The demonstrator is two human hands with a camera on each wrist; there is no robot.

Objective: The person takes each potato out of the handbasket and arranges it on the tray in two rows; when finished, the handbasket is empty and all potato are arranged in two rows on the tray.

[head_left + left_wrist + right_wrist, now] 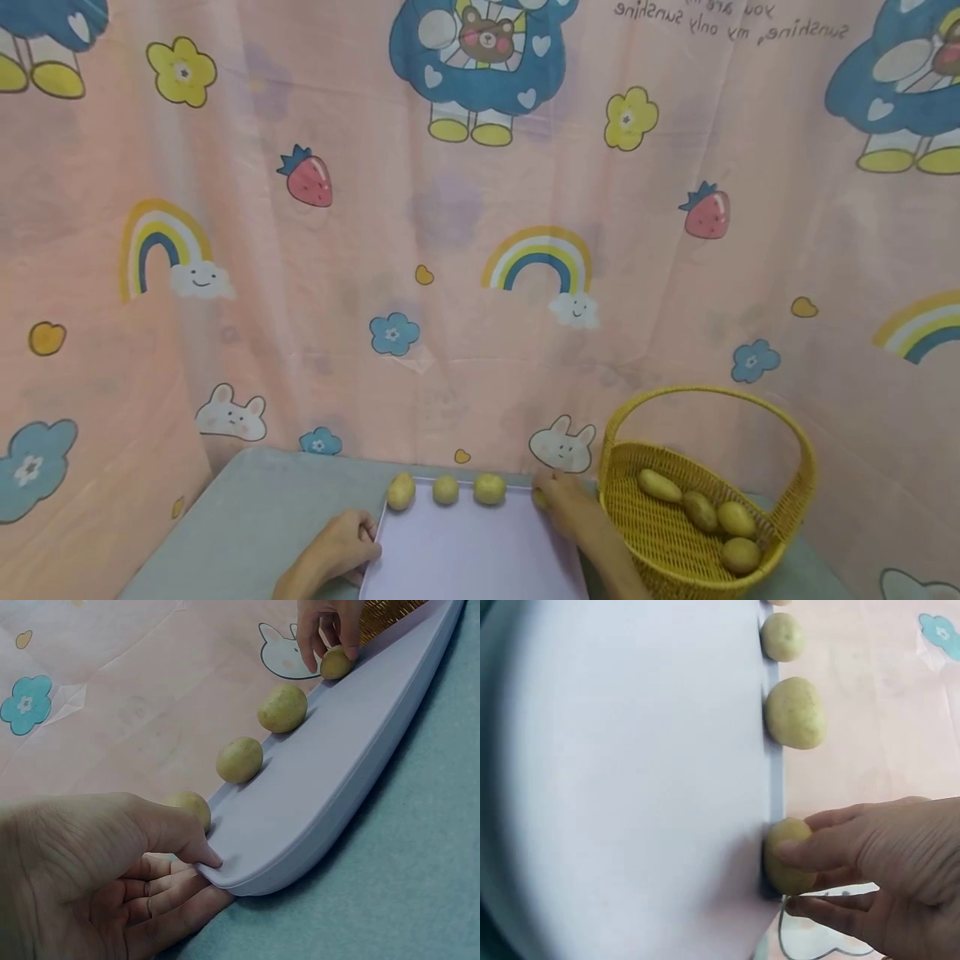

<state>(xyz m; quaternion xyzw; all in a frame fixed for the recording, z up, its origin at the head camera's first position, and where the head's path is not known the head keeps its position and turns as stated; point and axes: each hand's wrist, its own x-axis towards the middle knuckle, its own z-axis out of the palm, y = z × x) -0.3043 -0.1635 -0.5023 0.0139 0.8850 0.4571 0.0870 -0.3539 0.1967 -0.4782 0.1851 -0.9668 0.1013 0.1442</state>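
Potatoes [490, 489] line the far rim of a tray [480, 550], bottom centre of the head view; the left hand [341, 546] clamps its left edge, thumb above, fingers beneath, seemingly to steady it, while the right hand [570, 507] pinches the rightmost potato [787, 877], perhaps against rolling

Lilac tray [472, 550], yellowish potatoes [490, 489]
Behind the tray, pink curtain [465, 383] patterned with rainbows [537, 236]; right of it, yellow woven basket [651, 533].
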